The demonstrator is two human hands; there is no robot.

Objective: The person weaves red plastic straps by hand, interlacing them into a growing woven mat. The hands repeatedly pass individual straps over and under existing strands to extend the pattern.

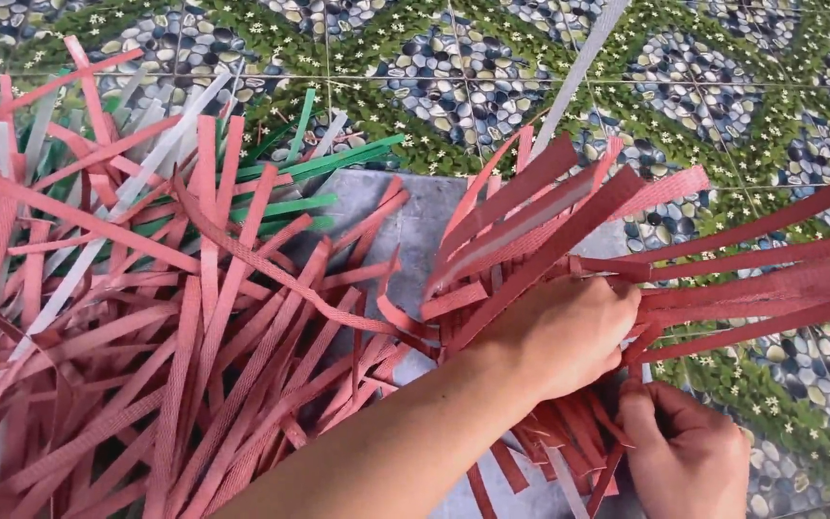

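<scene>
The flat woven plastic straps heaped across the floor were mostly a dull brick red with a fine ribbed weave, some faded towards pink. A few narrow bright green strips lay among them, and several pale white-grey strips too. The tiled floor carried a printed pattern of blue, grey and cream pebbles set in green leaves dotted with small white flowers. A plain grey mat showed beneath the straps.

We are looking down at a home-craft floor workspace: patterned pebble-and-leaf tiles are lying underfoot, and loose plastic strips are spreading across a grey mat.
</scene>
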